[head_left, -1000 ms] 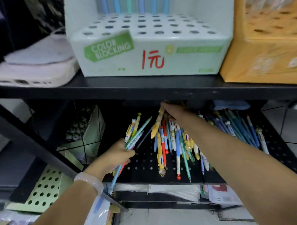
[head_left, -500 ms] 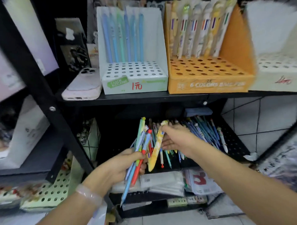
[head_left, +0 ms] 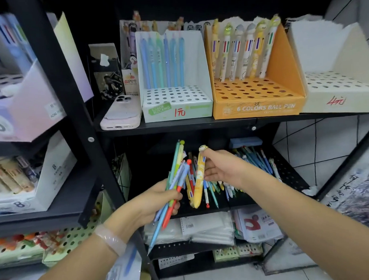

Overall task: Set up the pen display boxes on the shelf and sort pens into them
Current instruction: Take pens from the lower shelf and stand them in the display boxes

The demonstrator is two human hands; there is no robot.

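Lifted clear of the loose pile since half a second ago, the fat yellow multi-colour pen with a cartoon cap (head_left: pixel 198 177) is now hanging nearly upright in front of the lower shelf, and the head camera is tilting up so the display boxes are showing in full.

From the head view, the right hand (head_left: pixel 219 170) is pinching that yellow pen near its capped top between thumb and fingertips, while the left hand (head_left: pixel 158 200) is curling round a mixed bundle of slim plastic pens (head_left: pixel 174 182), blue, green and red. More loose pens (head_left: pixel 253 160) are lying on the black perforated lower shelf (head_left: pixel 289 176).

Above, the orange cardboard box printed "6 COLORS BALL PEN" (head_left: pixel 257 108) is already holding matching fat pens in its back row, beside the pale green perforated box marked "COLOR BLOCKING" (head_left: pixel 178 110).

Judging by looks, the yellow pen is light, rigid and smooth, so a grip at mid-barrel would probably be steadying it better for seating in a hole.
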